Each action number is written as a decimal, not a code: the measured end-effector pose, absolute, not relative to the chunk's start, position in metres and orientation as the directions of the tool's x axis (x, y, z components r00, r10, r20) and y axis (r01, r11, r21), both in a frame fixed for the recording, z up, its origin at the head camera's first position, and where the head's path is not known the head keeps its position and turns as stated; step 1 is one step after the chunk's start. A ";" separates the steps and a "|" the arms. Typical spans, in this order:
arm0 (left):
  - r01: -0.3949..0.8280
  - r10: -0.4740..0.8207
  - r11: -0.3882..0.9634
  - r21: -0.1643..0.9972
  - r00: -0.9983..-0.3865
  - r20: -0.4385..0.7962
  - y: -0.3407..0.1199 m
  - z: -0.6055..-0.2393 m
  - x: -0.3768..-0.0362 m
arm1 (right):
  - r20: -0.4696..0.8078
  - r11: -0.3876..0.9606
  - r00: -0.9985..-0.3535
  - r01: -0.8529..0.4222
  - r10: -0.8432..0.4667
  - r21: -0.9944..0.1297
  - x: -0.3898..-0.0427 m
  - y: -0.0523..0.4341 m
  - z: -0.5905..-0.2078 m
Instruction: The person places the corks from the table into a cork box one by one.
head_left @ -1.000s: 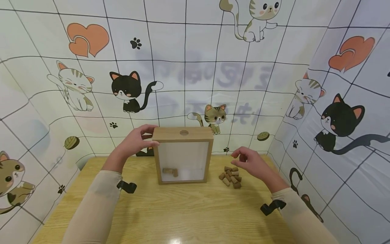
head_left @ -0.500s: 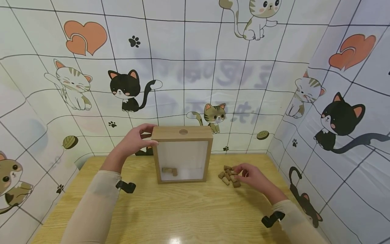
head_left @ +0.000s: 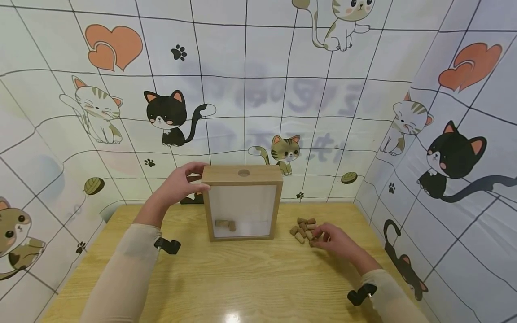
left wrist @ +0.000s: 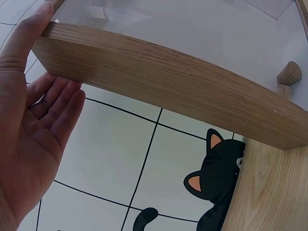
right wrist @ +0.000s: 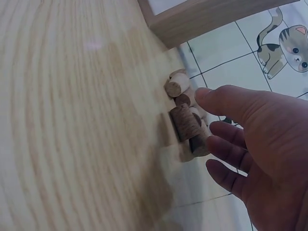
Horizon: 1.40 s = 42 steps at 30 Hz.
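A shallow wooden box (head_left: 243,175) with a see-through front stands upright on the table, a round hole in its top. A couple of corks (head_left: 226,224) lie inside at its bottom. My left hand (head_left: 177,185) holds the box's upper left corner, thumb at the front and fingers behind, as the left wrist view shows. A small heap of loose corks (head_left: 302,231) lies to the right of the box. Over that heap's right side reaches my right hand (head_left: 337,242). In the right wrist view its thumb and fingers stand apart beside the corks, one cork partly covered in the head view.
The light wood table (head_left: 226,278) extends in front of the box. Behind and beside it hangs white grid-patterned cloth (head_left: 262,103) printed with cats and hearts. Black camera mounts (head_left: 167,246) sit on both wrists.
My right hand has come down from above the heap to the corks, shifting slightly toward the heap's near right side. My left hand and the box stay in place.
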<state>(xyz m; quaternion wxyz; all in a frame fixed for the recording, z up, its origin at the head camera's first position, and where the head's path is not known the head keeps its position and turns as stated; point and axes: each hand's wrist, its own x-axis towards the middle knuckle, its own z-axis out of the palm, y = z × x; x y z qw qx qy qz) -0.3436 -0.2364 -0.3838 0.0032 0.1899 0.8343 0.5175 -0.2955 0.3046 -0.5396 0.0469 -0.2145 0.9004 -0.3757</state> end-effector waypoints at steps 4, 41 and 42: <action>0.311 0.310 0.392 0.866 -0.931 0.194 -0.237 -0.384 -0.344 | 0.076 0.623 -0.899 -0.358 -0.432 -0.696 -0.296 0.307 -0.545; 0.333 0.322 0.387 0.860 -0.923 0.212 -0.235 -0.385 -0.344 | 0.072 0.626 -0.918 -0.321 -0.389 -0.711 -0.290 0.301 -0.548; 0.332 0.322 0.386 0.861 -0.923 0.211 -0.235 -0.385 -0.344 | 0.068 0.627 -0.921 -0.314 -0.383 -0.713 -0.290 0.300 -0.545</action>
